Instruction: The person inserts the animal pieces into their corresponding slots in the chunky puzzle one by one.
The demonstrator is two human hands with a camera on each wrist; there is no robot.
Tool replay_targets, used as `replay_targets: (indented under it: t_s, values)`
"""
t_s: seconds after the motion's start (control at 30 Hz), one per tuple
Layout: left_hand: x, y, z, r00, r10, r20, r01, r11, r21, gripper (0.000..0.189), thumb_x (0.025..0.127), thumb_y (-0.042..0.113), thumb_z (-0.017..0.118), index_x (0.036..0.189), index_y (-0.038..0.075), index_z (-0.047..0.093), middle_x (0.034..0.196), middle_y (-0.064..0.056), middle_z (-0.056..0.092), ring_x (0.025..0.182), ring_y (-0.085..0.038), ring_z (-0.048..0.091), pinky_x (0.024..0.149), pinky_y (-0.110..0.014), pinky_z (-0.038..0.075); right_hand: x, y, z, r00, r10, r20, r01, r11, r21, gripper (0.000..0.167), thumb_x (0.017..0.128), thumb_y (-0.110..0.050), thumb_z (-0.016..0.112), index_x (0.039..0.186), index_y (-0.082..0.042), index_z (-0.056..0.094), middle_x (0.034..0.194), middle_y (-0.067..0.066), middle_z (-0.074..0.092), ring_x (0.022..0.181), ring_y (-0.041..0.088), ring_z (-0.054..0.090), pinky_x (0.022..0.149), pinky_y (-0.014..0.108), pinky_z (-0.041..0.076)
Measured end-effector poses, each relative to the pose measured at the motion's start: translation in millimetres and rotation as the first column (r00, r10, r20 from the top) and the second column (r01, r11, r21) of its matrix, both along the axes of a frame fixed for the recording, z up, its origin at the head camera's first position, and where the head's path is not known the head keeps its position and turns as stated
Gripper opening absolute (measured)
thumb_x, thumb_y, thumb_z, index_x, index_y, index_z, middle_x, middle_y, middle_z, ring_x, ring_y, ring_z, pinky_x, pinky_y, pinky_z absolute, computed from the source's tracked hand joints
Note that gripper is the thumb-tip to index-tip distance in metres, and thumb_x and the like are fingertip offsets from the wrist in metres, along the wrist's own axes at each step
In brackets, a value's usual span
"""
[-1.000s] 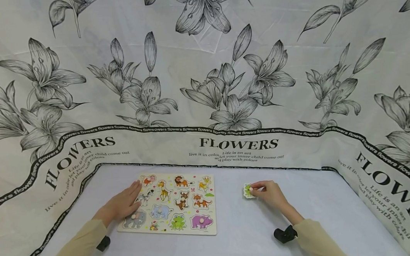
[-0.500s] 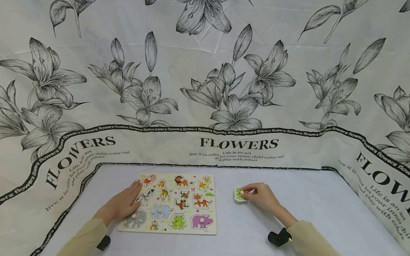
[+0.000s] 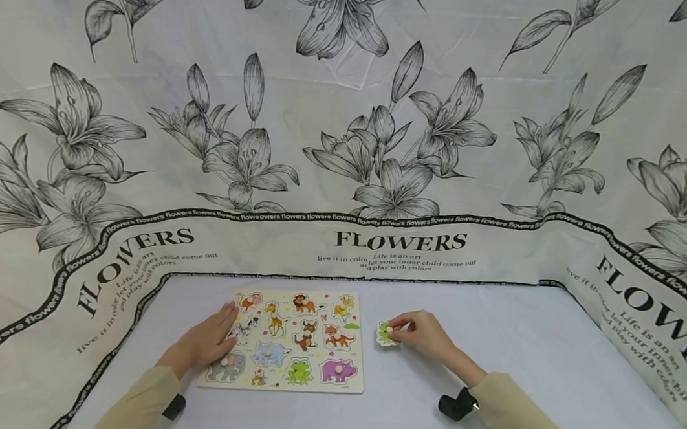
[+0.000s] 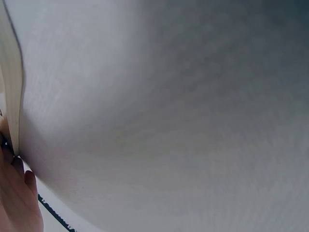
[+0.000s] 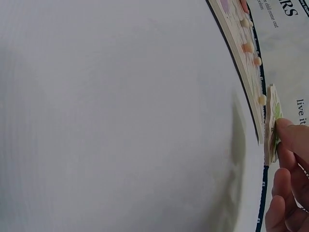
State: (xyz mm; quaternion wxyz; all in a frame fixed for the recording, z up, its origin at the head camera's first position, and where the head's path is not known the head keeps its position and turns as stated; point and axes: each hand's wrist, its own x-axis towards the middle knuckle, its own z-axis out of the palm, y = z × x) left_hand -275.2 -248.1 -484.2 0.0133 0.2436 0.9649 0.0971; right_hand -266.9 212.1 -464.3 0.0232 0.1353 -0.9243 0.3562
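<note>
A wooden animal puzzle board [image 3: 253, 386] lies on the white-covered table, left of centre in the head view. My left hand [image 3: 207, 338] rests on its left edge with fingers extended, partly covering the zebra. In the left wrist view only part of that hand [image 4: 19, 198] shows, beside the board's edge. To the right of the board, my right hand [image 3: 428, 333] pinches a small green puzzle piece [image 3: 383, 337] by its knob, with thumb and finger. The right wrist view shows this piece [image 5: 271, 150] tilted on edge, above its shadow on the cloth.
The board carries a purple hippo [image 3: 331, 372], a green frog [image 3: 298, 371], a grey elephant [image 3: 233, 369] and several other animals. A white curtain [image 3: 363, 142] printed with black flowers rises behind the table. Dark wrist devices [image 3: 457, 404] hang below both sleeves.
My right hand has moved left with the green puzzle piece, closer to the board's right edge. The left hand and the board have stayed in place.
</note>
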Motion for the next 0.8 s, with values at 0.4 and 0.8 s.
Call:
replay_targets:
  t_s: [0.4,0.8]
  values:
    - [-0.7,-0.5,-3.5,1.000,0.008,-0.008,-0.008,1.000,-0.010,0.065,0.099,0.033,0.043,0.145,-0.011,0.029,0.154,-0.028,0.025,0.142,-0.044,0.026,0.115,-0.054,0.030,7.3,-25,0.2,0.996,0.072,0.046,-0.073,0.997,0.006,0.013,0.081,-0.022,0.076,0.092,-0.014,0.076,0.079,-0.006,0.069,0.056,0.006,0.045,0.048,0.017,0.036]
    - [-1.4,-0.7,-5.0,1.000,0.014,-0.020,-0.014,1.000,-0.020,0.065,0.099,0.032,0.043,0.145,-0.010,0.030,0.154,-0.028,0.025,0.142,-0.044,0.027,0.115,-0.053,0.031,7.5,-52,3.6,0.985,0.171,-0.017,-0.170,0.985,0.029,0.013,0.080,-0.019,0.078,0.090,-0.010,0.077,0.077,-0.004,0.069,0.053,0.003,0.043,0.047,0.015,0.033]
